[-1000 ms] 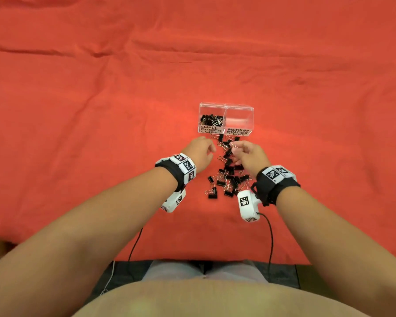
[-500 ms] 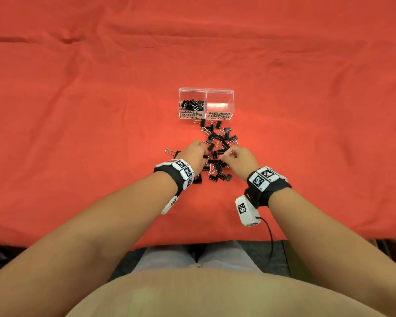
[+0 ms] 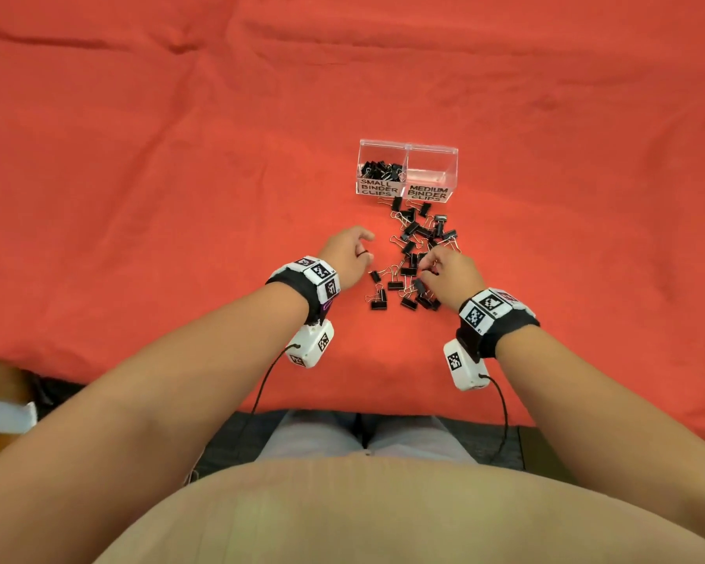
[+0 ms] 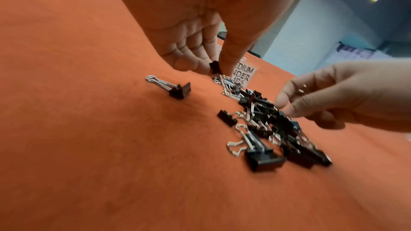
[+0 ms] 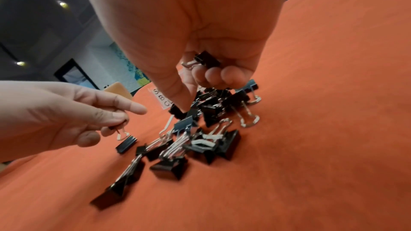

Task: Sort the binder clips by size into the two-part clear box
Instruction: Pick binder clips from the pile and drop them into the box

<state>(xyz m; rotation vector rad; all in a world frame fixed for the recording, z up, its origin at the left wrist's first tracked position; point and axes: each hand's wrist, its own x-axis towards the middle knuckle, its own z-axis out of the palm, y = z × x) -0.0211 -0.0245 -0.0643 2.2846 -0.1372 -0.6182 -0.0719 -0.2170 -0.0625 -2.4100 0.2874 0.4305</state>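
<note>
The left hand (image 3: 347,254) hovers at 9 o'clock of the pile of binder clips (image 3: 414,254), its fingers curled; thumb and fingertips pinch a small clip (image 4: 214,67) (in the right wrist view it dangles by its wire handles just above the tabletop (image 3: 139,197)). The right hand (image 3: 450,274) reaches into the pile from 4 o'clock, its last fingers folded around a clip (image 5: 206,60) tucked in the palm, while thumb and forefinger dip narrow toward the heap. The clear box (image 3: 408,173) stands at 12 o'clock of the pile, just beside its nearest clips. Its left half, labelled small, holds black clips; the right half, labelled medium, looks bare.
</note>
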